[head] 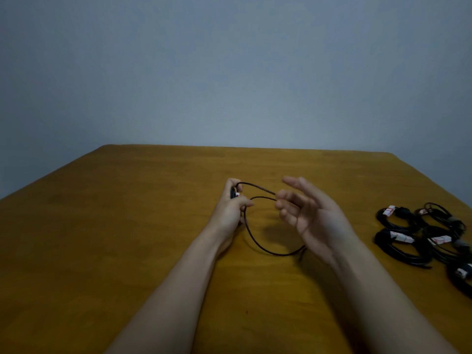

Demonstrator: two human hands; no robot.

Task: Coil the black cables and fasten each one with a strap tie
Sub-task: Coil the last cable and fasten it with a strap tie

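A black cable (258, 245) makes a loop over the brown desk (115, 238).
The left hand (231, 204) holds one end of the cable tight, near the middle of the desk. The right hand (309, 215) is wide with loose fingers. The cable reaches its fingertips (279, 203), but I cannot tell if they pinch it. More cables (403, 247), already rolled up, lie at the right side of the desk.

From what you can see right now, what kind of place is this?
Probably a plain indoor room used as a simple work spot: a wooden table before a blank grey-blue wall, with tied black cable bundles at its right side.
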